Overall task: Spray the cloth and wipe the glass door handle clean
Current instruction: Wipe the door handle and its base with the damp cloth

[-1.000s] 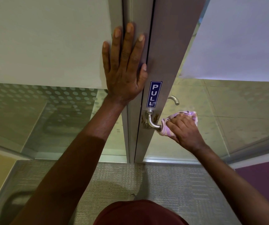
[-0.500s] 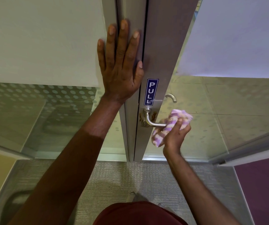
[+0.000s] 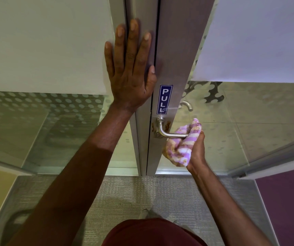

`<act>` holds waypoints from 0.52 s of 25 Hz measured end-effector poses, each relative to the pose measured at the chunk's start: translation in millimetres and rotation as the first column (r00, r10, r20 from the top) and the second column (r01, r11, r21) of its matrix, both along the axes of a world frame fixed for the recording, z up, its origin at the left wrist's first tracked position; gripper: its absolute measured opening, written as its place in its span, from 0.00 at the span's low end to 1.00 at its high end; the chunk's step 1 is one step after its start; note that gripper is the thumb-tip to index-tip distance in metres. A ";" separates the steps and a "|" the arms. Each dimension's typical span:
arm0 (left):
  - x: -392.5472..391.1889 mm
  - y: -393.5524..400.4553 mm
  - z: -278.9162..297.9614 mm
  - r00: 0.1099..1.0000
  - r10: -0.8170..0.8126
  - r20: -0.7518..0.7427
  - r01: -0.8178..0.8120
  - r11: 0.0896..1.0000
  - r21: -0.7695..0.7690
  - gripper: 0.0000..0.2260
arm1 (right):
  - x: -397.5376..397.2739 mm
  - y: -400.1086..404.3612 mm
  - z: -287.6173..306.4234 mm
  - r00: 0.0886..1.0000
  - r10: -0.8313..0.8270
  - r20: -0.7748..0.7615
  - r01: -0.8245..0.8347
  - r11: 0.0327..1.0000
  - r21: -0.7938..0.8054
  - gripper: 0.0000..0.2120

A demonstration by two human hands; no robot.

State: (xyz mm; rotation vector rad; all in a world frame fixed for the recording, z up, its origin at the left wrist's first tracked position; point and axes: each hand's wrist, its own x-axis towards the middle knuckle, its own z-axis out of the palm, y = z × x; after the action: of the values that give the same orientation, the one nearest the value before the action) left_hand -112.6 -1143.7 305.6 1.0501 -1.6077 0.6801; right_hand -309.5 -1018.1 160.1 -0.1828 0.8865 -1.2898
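A silver lever door handle (image 3: 167, 133) juts from the metal door frame (image 3: 174, 68) under a blue PULL sticker (image 3: 164, 99). Rust-coloured stains ring its base. My right hand (image 3: 197, 151) grips a bunched purple-and-white striped cloth (image 3: 183, 144), wrapped over the handle's outer end from below. My left hand (image 3: 130, 68) presses flat, fingers straight, on the metal post beside the door's edge. No spray bottle is in view.
Glass panels with frosted film and dot pattern flank the frame on both sides. A second lever (image 3: 187, 105) shows behind the glass. Grey carpet (image 3: 124, 196) lies below, a purple panel (image 3: 284, 201) at the lower right.
My right hand turned from gripping the handle over the top to holding the cloth from underneath, and slid toward the handle's outer end. My left hand stays flat on the post.
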 end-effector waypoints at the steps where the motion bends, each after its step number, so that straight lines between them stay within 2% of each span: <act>1: 0.1 0.1 -0.1 1.000 -0.003 -0.002 0.003 1.000 -0.001 0.28 | -3.4 7.4 0.4 0.996 -0.041 -0.078 0.045 0.998 0.048 0.26; 2: 0.0 0.3 -0.2 1.000 -0.009 0.004 0.009 1.000 -0.008 0.30 | -8.6 16.1 -0.6 0.975 -0.053 -0.215 0.073 0.994 0.086 0.24; 4: 0.3 1.7 -0.1 0.999 -0.017 0.036 0.018 1.000 -0.020 0.36 | -17.3 38.5 -1.8 0.856 0.004 -0.517 0.093 0.982 0.162 0.22; 5: 0.5 2.4 -0.2 0.999 -0.020 0.048 0.021 1.000 -0.019 0.37 | -22.1 48.9 -3.0 0.820 0.009 -0.572 0.100 0.982 0.159 0.23; 6: 0.4 2.9 -0.7 0.998 -0.023 0.053 0.024 1.000 -0.016 0.38 | -27.3 57.6 -2.0 0.825 -0.032 -0.564 0.123 0.985 0.124 0.24; 7: 0.4 3.1 -1.1 0.998 -0.026 0.057 0.026 1.000 -0.015 0.38 | -32.1 62.8 2.6 0.827 -0.103 -0.552 0.174 0.982 0.078 0.27; 8: 0.6 3.1 -1.3 0.998 -0.026 0.061 0.027 1.000 -0.015 0.38 | -36.0 65.4 10.7 0.781 -0.174 -0.600 0.228 0.974 0.014 0.30; 9: 0.6 2.8 -1.2 0.998 -0.027 0.064 0.028 0.999 -0.016 0.38 | -39.6 64.1 18.8 0.679 -0.227 -0.698 0.264 0.963 -0.057 0.30; 11: 0.8 1.9 0.1 0.997 -0.032 0.067 0.034 0.999 -0.026 0.38 | -45.7 56.1 36.4 0.353 -0.251 -0.901 0.220 0.959 -0.181 0.27; 13: 0.4 1.5 0.6 0.998 -0.036 0.055 0.038 0.999 -0.029 0.35 | -43.6 46.4 36.6 -0.001 -0.183 -0.983 -0.002 0.983 -0.183 0.29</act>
State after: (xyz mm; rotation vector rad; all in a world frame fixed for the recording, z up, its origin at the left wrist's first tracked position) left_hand -112.3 -1142.2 306.2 0.9852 -1.6547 0.7113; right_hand -353.1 -971.7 196.7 -1.3830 2.1130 -1.1968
